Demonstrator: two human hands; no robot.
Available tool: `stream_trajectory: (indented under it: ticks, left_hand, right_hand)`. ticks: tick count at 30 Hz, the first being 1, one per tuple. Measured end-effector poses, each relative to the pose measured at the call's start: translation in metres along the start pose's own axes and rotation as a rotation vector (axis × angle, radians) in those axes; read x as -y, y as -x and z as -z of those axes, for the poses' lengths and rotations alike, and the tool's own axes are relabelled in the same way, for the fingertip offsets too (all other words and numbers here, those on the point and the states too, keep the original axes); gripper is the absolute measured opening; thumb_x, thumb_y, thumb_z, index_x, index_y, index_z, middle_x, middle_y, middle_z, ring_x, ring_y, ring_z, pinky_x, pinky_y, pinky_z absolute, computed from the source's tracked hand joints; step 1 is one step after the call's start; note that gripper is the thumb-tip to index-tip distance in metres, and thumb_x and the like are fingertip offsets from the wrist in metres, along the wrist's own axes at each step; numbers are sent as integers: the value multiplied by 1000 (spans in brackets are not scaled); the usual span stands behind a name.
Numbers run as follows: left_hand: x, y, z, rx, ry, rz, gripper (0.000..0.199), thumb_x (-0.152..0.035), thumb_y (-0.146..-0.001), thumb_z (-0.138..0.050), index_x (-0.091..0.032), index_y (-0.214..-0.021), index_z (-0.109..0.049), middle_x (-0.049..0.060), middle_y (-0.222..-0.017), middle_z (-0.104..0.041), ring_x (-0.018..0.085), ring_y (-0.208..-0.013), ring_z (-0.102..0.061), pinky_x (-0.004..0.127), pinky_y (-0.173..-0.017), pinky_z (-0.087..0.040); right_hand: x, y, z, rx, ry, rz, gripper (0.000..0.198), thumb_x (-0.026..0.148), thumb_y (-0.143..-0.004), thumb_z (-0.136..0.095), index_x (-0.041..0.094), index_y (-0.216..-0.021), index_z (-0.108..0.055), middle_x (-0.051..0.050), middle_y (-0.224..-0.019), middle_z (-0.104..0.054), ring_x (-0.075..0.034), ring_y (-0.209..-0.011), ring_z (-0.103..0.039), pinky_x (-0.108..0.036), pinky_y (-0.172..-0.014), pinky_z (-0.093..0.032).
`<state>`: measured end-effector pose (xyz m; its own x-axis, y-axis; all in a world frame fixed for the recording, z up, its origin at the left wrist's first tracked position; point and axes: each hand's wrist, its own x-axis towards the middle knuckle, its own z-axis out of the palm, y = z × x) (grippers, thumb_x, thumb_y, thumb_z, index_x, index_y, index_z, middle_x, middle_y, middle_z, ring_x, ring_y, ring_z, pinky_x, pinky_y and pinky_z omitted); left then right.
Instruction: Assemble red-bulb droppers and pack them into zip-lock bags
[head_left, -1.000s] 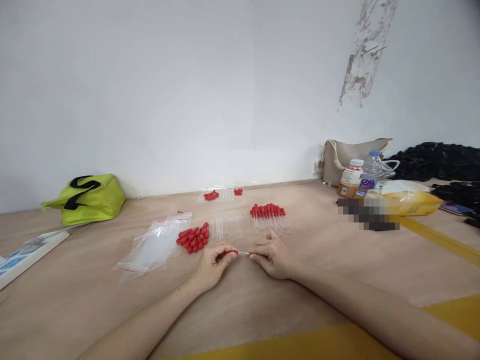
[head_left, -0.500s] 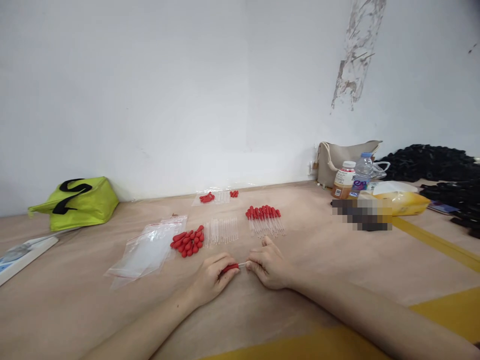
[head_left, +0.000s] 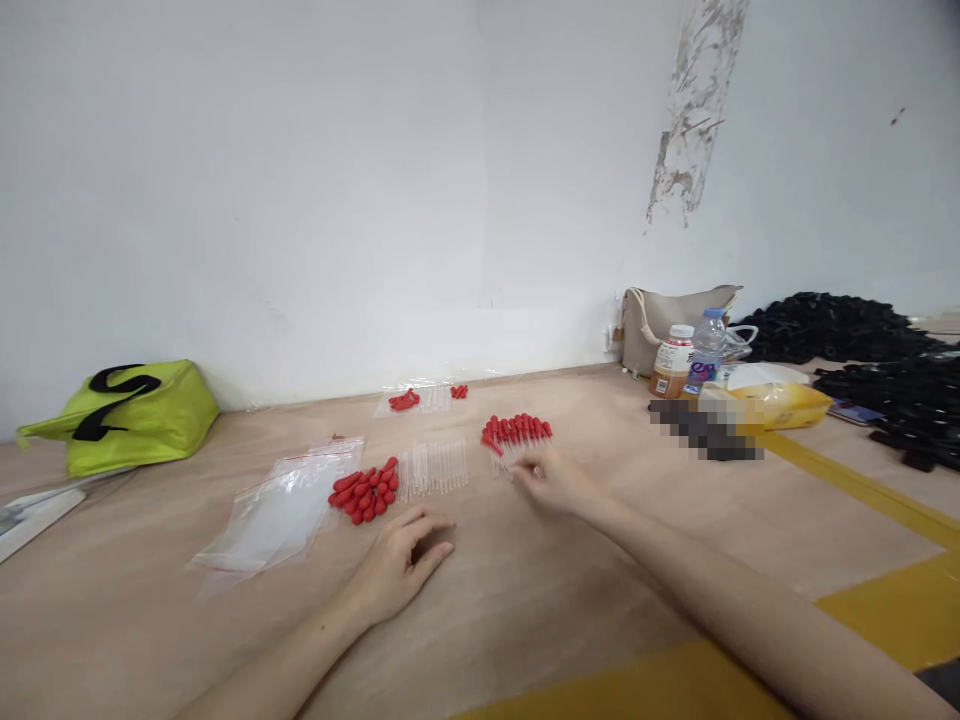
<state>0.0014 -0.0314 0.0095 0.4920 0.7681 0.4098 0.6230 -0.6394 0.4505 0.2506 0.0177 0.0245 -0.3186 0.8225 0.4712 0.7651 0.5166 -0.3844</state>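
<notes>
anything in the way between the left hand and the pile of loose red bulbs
Nothing visible: only brown table covering shows between the left hand and the loose red bulbs. The clear tubes lie right of the bulbs and the plastic bags left, both off that path.

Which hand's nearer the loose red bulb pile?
Left: left hand just in front of the red bulb pile; right hand farther right, at the red-topped droppers.
</notes>
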Motion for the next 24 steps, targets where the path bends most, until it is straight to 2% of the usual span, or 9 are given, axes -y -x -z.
stream_trajectory:
  ticks: [1, 3, 8, 12, 17, 21, 24]
  left_hand:
    - [-1, 0, 0, 40, 8, -10, 21, -27, -83, -47, -23, -99, -61, 5, -101, -60, 18, -88, -57, 32, -78, -46]
    - [-2, 1, -1, 82, 24, -19, 23, -27, -84, -46, -24, -100, -62, 4, -104, -61, 19, -93, -57, 35, -83, -45]
    - [0, 4, 2, 132, 55, -21, 28, -27, -84, -46, -26, -109, -59, 4, -113, -59, 20, -105, -53, 40, -92, -41]
    - [2, 7, 5, 150, 70, -24, 30, -26, -83, -48, -28, -111, -57, 3, -116, -58, 20, -108, -52, 41, -93, -40]
    - [1, 8, 7, 176, 45, -20, 31, -27, -84, -46, -27, -114, -55, 3, -118, -56, 20, -111, -49, 41, -95, -39]
    - [2, 8, 6, 184, 35, -11, 31, -28, -85, -45, -27, -115, -54, 3, -118, -56, 19, -112, -48, 40, -95, -39]
    - [3, 9, 6, 193, 28, -2, 31, -28, -85, -45, -27, -115, -54, 2, -118, -56, 18, -113, -47, 38, -96, -38]
  right_hand:
    - [-9, -8, -1, -41, -48, -122, 18, 24, -80, -44, 19, -82, -62, -1, -69, -63, -13, -63, -55, -24, -58, -33]
    - [-23, -24, -3, -123, -54, -275, 22, 24, -78, -45, 18, -96, -57, -1, -70, -63, -14, -66, -56, -23, -58, -34]
    - [-28, -53, -21, -138, 99, -395, 24, 20, -76, -46, 19, -99, -52, -2, -74, -64, -16, -74, -58, -27, -69, -32]
    - [-25, -59, -35, -104, 209, -413, 24, 19, -75, -45, 19, -97, -52, -5, -79, -65, -19, -80, -58, -31, -74, -29]
    - [-25, -57, -35, -120, 265, -414, 23, 28, -76, -46, 19, -95, -53, -6, -80, -64, -21, -80, -57, -33, -75, -28]
    - [-8, -55, -36, -118, 258, -303, 17, 28, -77, -44, 19, -83, -58, -5, -81, -64, -19, -81, -56, -34, -76, -27]
    - [14, -57, -45, -43, 274, -205, 20, 28, -78, -44, 18, -77, -61, -8, -83, -65, -21, -83, -56, -37, -80, -24]
